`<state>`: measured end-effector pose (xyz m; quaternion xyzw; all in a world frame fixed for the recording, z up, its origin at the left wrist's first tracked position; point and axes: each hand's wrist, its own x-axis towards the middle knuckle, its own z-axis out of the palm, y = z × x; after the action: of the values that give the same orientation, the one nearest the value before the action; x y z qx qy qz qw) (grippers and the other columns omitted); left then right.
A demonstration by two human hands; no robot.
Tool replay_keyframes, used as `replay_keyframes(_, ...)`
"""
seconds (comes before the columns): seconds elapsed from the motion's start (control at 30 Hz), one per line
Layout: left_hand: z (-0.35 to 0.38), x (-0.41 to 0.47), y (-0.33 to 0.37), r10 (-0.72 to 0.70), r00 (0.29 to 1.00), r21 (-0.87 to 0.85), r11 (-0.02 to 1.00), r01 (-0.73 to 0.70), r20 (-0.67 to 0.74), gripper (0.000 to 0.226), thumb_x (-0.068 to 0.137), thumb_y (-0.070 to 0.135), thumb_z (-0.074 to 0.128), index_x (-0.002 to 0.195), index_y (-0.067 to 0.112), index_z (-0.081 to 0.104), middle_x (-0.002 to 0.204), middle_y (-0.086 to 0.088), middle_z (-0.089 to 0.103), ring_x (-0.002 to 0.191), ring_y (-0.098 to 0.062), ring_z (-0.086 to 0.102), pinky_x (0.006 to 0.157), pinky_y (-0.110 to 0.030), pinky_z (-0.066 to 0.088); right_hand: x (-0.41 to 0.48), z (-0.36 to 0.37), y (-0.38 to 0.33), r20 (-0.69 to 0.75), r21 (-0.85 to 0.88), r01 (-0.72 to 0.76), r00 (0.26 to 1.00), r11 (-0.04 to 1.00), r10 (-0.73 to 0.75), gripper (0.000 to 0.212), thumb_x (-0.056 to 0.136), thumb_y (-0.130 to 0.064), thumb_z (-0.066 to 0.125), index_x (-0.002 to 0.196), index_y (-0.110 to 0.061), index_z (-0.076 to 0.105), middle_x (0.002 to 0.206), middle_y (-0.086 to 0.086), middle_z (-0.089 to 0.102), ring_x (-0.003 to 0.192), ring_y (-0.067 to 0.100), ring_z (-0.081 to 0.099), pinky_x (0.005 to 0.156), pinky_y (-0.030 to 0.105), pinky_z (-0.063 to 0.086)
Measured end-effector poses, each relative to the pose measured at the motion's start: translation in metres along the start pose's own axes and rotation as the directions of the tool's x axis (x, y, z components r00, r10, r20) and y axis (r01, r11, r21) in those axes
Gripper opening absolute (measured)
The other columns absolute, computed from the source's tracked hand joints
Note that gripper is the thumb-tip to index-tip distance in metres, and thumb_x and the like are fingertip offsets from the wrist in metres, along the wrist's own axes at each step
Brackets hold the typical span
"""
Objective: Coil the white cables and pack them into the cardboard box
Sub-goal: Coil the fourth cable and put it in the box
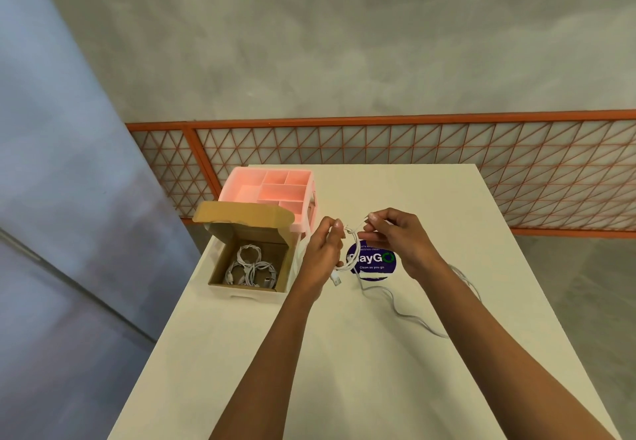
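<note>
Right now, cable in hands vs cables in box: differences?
The held cable is only partly looped, its tail trailing over the table; the boxed cables are fully coiled. The held cable hangs between left hand and right hand; the boxed cables lie in the cardboard box. All are white.

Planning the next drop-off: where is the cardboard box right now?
Head view: the open brown cardboard box sits at the white table's left edge, just left of the left hand and in front of the pink plastic compartment organiser.
</note>
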<state>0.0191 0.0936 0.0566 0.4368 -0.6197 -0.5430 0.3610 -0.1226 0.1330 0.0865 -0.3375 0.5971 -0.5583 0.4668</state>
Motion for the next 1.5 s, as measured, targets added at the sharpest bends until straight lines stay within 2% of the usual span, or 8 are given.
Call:
replay_keyframes(0.13,-0.001,-0.006,-0.002,0.077,0.997,0.062,0.995,-0.078,0.018,0.031,0.103,0.035,0.032,0.108,0.009,0.047,0.078,0.008,0.050,0.068,0.000,0.049,0.059,-0.016,0.044,0.003,-0.001,0.002,0.004,0.015,-0.011,1.000,1.000,0.011,0.015,0.096,-0.015,0.054,0.085,-0.008,0.062,0.079,0.006,0.065,0.068,0.011,0.071,0.068,0.019,0.057)
replay_keyframes(0.43,0.002,-0.014,-0.013,0.127,0.991,-0.023,0.992,-0.127,0.041,0.029,0.104,0.028,0.031,0.102,0.003,0.044,0.062,0.021,0.047,0.056,0.003,0.043,0.061,-0.020,0.040,0.004,-0.003,0.012,0.055,0.251,-0.181,0.983,0.951,0.173,0.021,0.097,-0.015,0.052,0.080,-0.004,0.060,0.076,0.005,0.065,0.070,0.010,0.070,0.069,0.025,0.059)
replay_keyframes(0.7,0.001,-0.010,-0.008,0.146,0.989,0.006,0.989,-0.146,-0.001,0.021,0.096,0.023,0.054,0.114,0.012,0.055,0.097,0.005,0.064,0.079,0.004,0.061,0.058,-0.011,0.046,0.006,-0.005,0.006,0.084,0.164,-0.132,0.989,0.978,0.119,0.020,0.096,-0.017,0.053,0.083,-0.005,0.060,0.077,0.003,0.063,0.075,0.015,0.070,0.067,0.024,0.060)
replay_keyframes(0.97,0.003,-0.008,-0.001,0.073,0.997,-0.043,0.996,-0.074,-0.022,0.020,0.094,0.028,0.057,0.111,0.017,0.059,0.099,0.006,0.065,0.084,0.001,0.064,0.055,-0.019,0.050,0.007,-0.008,0.010,0.097,0.186,-0.127,0.989,0.974,0.111,0.015,0.094,-0.019,0.056,0.088,-0.007,0.063,0.081,0.002,0.065,0.078,0.017,0.070,0.074,0.028,0.059)
replay_keyframes(1.13,0.001,-0.007,0.008,0.035,0.999,-0.106,0.994,-0.038,-0.031,0.020,0.094,0.030,0.057,0.110,0.018,0.059,0.097,0.006,0.063,0.083,0.001,0.060,0.061,-0.021,0.051,0.007,-0.012,0.020,-0.009,-0.138,0.085,0.996,0.987,-0.087,0.008,0.087,-0.025,0.067,0.084,-0.023,0.074,0.093,-0.009,0.068,0.089,0.009,0.062,0.086,0.029,0.048)
replay_keyframes(1.27,-0.002,-0.006,0.004,0.013,1.000,-0.114,0.993,-0.015,-0.021,0.020,0.093,0.030,0.058,0.109,0.018,0.060,0.095,0.002,0.062,0.085,-0.007,0.057,0.062,-0.022,0.047,0.012,-0.016,0.025,0.060,-0.533,0.308,0.943,0.788,-0.328,0.011,0.085,-0.023,0.069,0.093,-0.023,0.077,0.086,-0.014,0.059,0.088,0.014,0.054,0.079,0.018,0.040)
replay_keyframes(1.37,0.000,-0.009,0.004,-0.001,1.000,-0.087,0.996,0.001,0.004,0.019,0.094,0.029,0.057,0.109,0.018,0.060,0.087,0.007,0.061,0.076,0.001,0.057,0.056,-0.015,0.046,0.011,-0.012,0.022,0.160,-0.578,0.370,0.925,0.727,-0.344,0.010,0.088,-0.009,0.065,0.093,-0.009,0.074,0.081,0.004,0.067,0.066,0.006,0.056,0.065,0.005,0.039)
replay_keyframes(1.5,0.004,-0.011,0.003,0.011,1.000,-0.101,0.995,-0.009,0.020,0.015,0.094,0.027,0.057,0.106,0.018,0.061,0.079,0.010,0.061,0.067,0.009,0.059,0.051,-0.016,0.044,0.010,-0.006,0.023,0.068,-0.448,0.302,0.950,0.841,-0.304,0.009,0.087,-0.004,0.061,0.089,-0.010,0.067,0.076,0.004,0.070,0.063,0.000,0.063,0.065,0.007,0.047)
